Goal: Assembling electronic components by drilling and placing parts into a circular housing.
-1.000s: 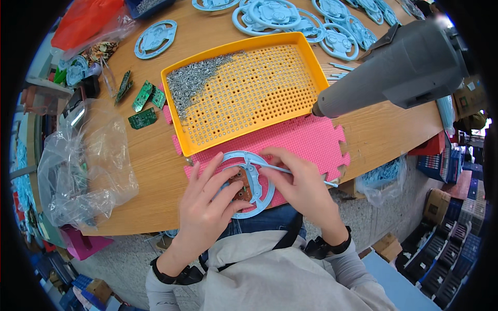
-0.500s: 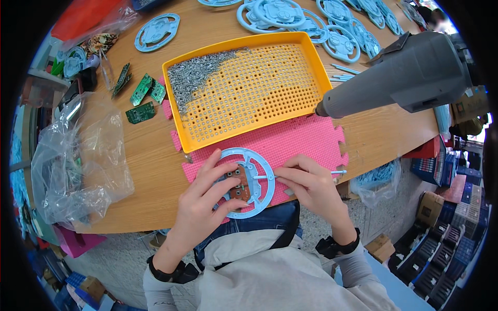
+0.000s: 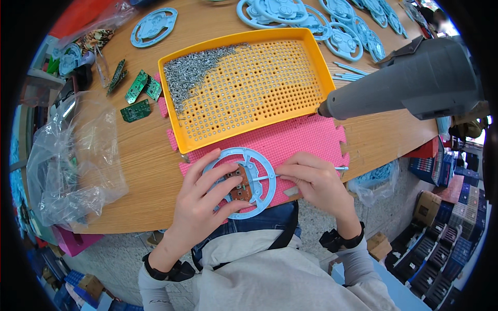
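While my left hand (image 3: 199, 199) grips the wheel (image 3: 256, 187), fingers spread, my right hand (image 3: 319, 184) pinches a thin blue rod (image 3: 341, 168) at its right rim. Wheel: light-blue moulded plastic ring, over the textured pink mat's (image 3: 306, 136) near edge. Brown board (image 3: 241, 192) inside, partly under my fingers. Rod's mid-length hidden; can't tell how deep it seats.

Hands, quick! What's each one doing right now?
Left hand: holding the blue wheel, fingers spread.
Right hand: closed, pinching the thin blue rod.
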`<move>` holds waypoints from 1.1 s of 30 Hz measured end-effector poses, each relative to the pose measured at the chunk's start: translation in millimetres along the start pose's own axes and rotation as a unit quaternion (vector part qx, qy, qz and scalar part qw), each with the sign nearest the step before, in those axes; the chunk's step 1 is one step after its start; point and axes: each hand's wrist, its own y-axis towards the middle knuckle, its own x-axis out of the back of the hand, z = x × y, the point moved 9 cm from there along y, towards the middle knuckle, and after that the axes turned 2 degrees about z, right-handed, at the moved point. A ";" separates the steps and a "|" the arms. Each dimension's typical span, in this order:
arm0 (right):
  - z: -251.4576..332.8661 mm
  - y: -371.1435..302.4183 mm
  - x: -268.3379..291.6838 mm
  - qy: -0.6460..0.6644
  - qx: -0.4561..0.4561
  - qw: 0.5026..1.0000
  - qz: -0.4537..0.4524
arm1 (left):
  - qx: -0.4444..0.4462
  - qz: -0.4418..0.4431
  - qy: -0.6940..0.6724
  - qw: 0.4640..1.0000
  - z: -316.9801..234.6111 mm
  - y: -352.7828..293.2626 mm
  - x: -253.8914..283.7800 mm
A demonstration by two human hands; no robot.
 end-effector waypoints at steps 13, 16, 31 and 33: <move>4.9 15.0 -0.1 -0.024 0.045 0.998 0.045 | 0.009 -0.011 -0.009 1.000 3.5 0.3 1.6; -7.5 16.1 4.7 0.014 -0.046 0.999 0.010 | 0.006 -0.003 0.005 1.000 -0.1 2.3 -1.0; -10.4 20.4 15.1 -0.018 -0.001 1.000 0.002 | -0.049 -0.009 0.054 0.997 -6.4 19.2 0.5; -8.2 20.8 17.8 -0.048 0.002 0.999 0.003 | -0.058 0.001 0.067 0.996 -6.8 20.0 -0.8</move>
